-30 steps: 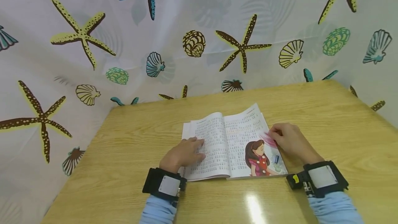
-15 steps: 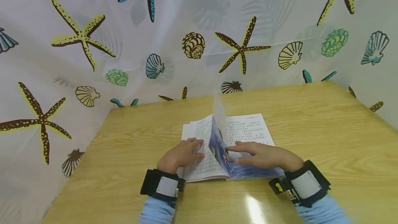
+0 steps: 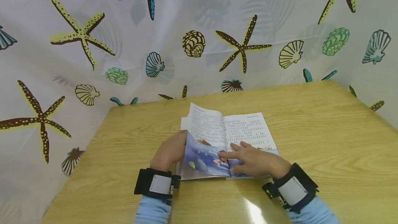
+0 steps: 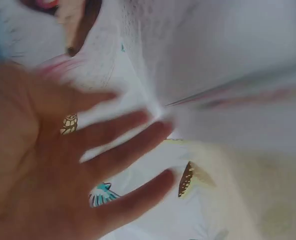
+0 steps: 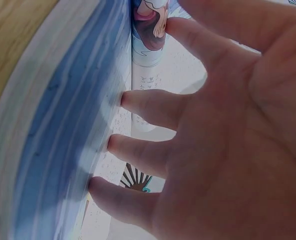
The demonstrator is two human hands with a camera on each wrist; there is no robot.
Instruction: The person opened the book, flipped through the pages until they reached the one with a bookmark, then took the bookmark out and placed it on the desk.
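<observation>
An open book (image 3: 245, 127) lies on the table, with printed text above and a blue underwater picture across both pages. Its left page (image 3: 205, 123) stands partly raised and curved. My left hand (image 3: 169, 151) is at the book's left edge, its fingertips hidden behind that page in the head view. In the left wrist view the left hand's spread, nearly straight fingers (image 4: 133, 150) are blurred beside the paper. My right hand (image 3: 255, 160) rests across the lower right page, index finger reaching over the fold. Its extended fingertips (image 5: 130, 99) touch the blue picture in the right wrist view.
The book lies on a wooden table (image 3: 317, 141). Behind the table hangs a white cloth (image 3: 174, 20) printed with starfish and shells. Both wrists wear black straps (image 3: 157, 184) with camera mounts.
A page has swung over from right to left, so the blue picture replaces the girl picture. My right hand moved left onto the book; my left hand shifted to the page's outer edge.
</observation>
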